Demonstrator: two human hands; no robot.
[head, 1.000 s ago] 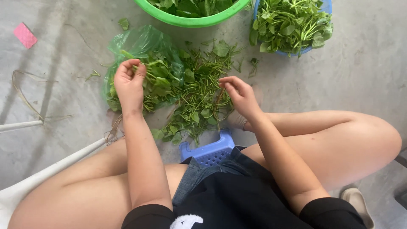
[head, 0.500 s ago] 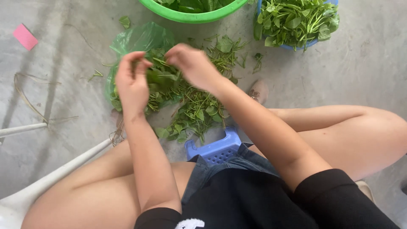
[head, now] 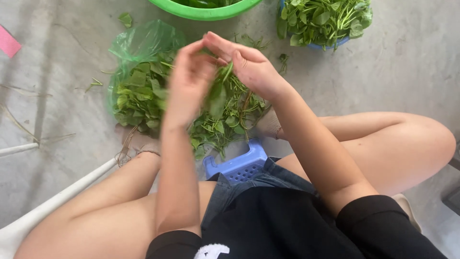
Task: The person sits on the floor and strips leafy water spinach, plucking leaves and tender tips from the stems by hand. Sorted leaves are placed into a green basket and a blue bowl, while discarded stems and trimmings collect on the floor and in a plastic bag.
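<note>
Both hands meet above the heap of loose greens (head: pixel 225 112) on the concrete floor: the left hand (head: pixel 189 79) and right hand (head: pixel 249 67) each pinch the same leafy sprig (head: pixel 219 91), its leaves hanging between the 2 wrists, just above the heap.

Soft leaves, thin film and moulded plastic on rough concrete

The floor (head: pixel 412 72) is grey concrete, matt and rough with faint streaks; the green bag (head: pixel 143 41) is thin, glossy, crinkled plastic film, half see-through; the sprig (head: pixel 218 93) pinched between the left hand (head: pixel 189 79) and right hand (head: pixel 251 67) is soft, matt leaf on a smooth, slightly shiny stem; the green basin (head: pixel 211 10) is smooth, glossy plastic; the blue stool (head: pixel 239 165) is matt moulded plastic with a perforated top; the shorts (head: pixel 249 192) are denim cloth
</note>
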